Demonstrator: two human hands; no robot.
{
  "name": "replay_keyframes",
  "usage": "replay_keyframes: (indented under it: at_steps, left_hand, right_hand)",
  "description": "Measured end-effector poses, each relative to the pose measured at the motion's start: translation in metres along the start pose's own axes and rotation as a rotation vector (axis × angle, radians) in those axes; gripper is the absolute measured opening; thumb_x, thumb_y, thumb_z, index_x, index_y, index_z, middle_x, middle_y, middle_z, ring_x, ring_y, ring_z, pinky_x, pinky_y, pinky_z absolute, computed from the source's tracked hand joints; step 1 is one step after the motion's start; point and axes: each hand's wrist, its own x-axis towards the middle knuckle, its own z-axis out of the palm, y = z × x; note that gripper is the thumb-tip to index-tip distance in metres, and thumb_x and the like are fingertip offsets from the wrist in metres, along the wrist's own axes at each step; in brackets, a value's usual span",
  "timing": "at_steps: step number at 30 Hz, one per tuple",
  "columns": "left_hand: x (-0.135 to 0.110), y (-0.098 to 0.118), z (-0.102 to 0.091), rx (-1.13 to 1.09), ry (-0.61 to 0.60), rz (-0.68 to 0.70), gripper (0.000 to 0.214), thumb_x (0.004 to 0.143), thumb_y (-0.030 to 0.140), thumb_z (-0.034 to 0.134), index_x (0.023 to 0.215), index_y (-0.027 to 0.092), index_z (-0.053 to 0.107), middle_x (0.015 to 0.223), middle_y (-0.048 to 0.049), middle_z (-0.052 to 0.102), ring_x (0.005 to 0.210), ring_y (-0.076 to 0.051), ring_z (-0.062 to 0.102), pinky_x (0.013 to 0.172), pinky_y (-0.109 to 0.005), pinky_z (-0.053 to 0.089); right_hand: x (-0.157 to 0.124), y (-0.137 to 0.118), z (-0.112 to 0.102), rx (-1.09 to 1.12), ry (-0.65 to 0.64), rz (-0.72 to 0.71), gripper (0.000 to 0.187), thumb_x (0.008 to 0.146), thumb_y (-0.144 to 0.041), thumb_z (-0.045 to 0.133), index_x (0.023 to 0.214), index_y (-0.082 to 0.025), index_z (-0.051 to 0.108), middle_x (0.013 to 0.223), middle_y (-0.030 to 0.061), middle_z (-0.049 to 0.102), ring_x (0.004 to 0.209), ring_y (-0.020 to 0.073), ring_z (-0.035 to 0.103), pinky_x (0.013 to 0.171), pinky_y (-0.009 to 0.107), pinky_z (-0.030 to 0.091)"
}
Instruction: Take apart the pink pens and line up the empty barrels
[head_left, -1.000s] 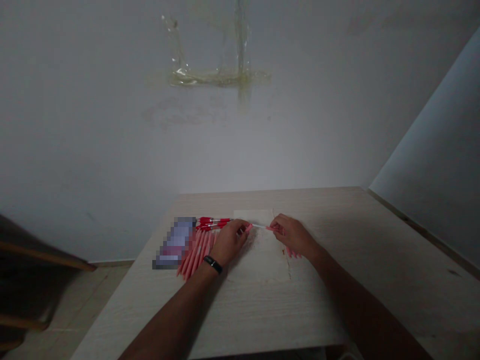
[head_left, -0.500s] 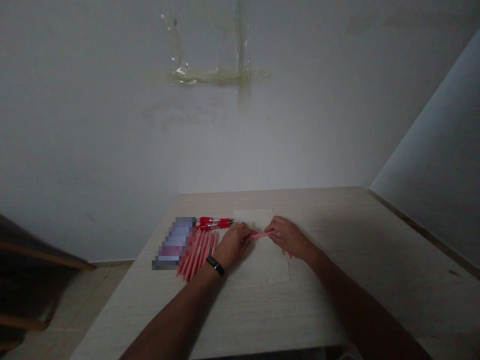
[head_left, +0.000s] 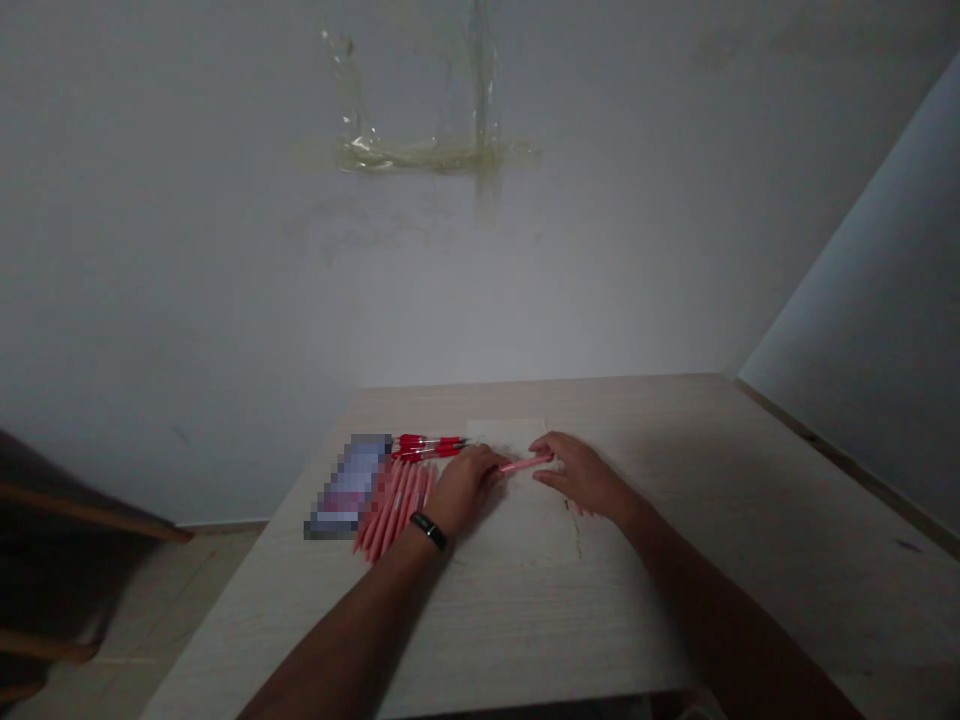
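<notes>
The pink pen [head_left: 523,464] slants between your hands, above a pale sheet [head_left: 517,530]. Your left hand [head_left: 466,487] has its grip clamped on one end; your right hand's [head_left: 579,474] grip is apart around the other, and contact there is hard to tell. Near your left wrist's black band [head_left: 428,531], more pink pens [head_left: 387,520] lie side by side, with red pens [head_left: 411,440] beyond and a pixelated phone [head_left: 351,485] to their left, on the desk [head_left: 675,420].

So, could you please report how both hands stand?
Left hand holds slim pink pen. Right hand parted around its right end, contact unclear. Row of pink pens lies left, aside.
</notes>
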Motion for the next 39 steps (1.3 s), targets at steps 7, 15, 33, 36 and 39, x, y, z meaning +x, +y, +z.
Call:
replay_keyframes:
  at_steps: [7, 15, 33, 36, 39]
  left_hand:
    - [0.0, 0.001, -0.002, 0.008, 0.005, 0.011, 0.022, 0.093, 0.02, 0.053, 0.103, 0.02, 0.073, 0.093, -0.0071, 0.065, 0.09, -0.019, 0.057, 0.078, -0.027, 0.043]
    - [-0.001, 0.004, -0.003, -0.004, 0.002, 0.023, 0.021, 0.093, 0.021, 0.054, 0.104, 0.021, 0.072, 0.093, -0.0073, 0.065, 0.09, -0.019, 0.057, 0.079, -0.028, 0.043]
    - [-0.001, 0.001, -0.001, 0.02, 0.0, 0.025, 0.02, 0.093, 0.021, 0.054, 0.103, 0.021, 0.072, 0.093, -0.0067, 0.064, 0.089, -0.019, 0.056, 0.078, -0.028, 0.042]
    - [0.0, 0.002, -0.001, 0.017, -0.008, 0.015, 0.021, 0.093, 0.021, 0.054, 0.102, 0.021, 0.073, 0.093, -0.0071, 0.064, 0.089, -0.019, 0.057, 0.078, -0.028, 0.043]
    - [0.0, 0.003, -0.002, 0.023, -0.012, 0.006, 0.021, 0.093, 0.02, 0.054, 0.101, 0.02, 0.073, 0.091, -0.007, 0.064, 0.089, -0.019, 0.057, 0.077, -0.028, 0.043]
  right_hand:
    - [0.002, -0.003, -0.004, -0.103, -0.056, -0.025, 0.02, 0.098, -0.027, 0.051, 0.084, -0.017, 0.062, 0.084, 0.0025, 0.06, 0.077, 0.0139, 0.058, 0.071, 0.026, 0.043]
    - [0.0, -0.002, -0.004, -0.087, -0.046, -0.008, 0.016, 0.097, -0.029, 0.053, 0.086, -0.018, 0.059, 0.087, 0.001, 0.058, 0.068, 0.0109, 0.055, 0.066, 0.024, 0.042]
    - [-0.001, -0.008, -0.01, -0.076, -0.117, 0.049, 0.023, 0.098, -0.033, 0.049, 0.085, -0.017, 0.06, 0.087, 0.0007, 0.055, 0.051, 0.0054, 0.046, 0.049, 0.021, 0.036]
    - [-0.001, -0.01, -0.011, -0.078, -0.097, 0.037, 0.026, 0.099, -0.034, 0.048, 0.083, -0.018, 0.061, 0.084, 0.0007, 0.055, 0.057, 0.0071, 0.05, 0.052, 0.02, 0.036]
    - [-0.001, -0.008, -0.011, -0.083, -0.064, 0.01, 0.019, 0.096, -0.036, 0.054, 0.09, -0.019, 0.061, 0.088, 0.0008, 0.057, 0.066, 0.0098, 0.054, 0.058, 0.021, 0.04]
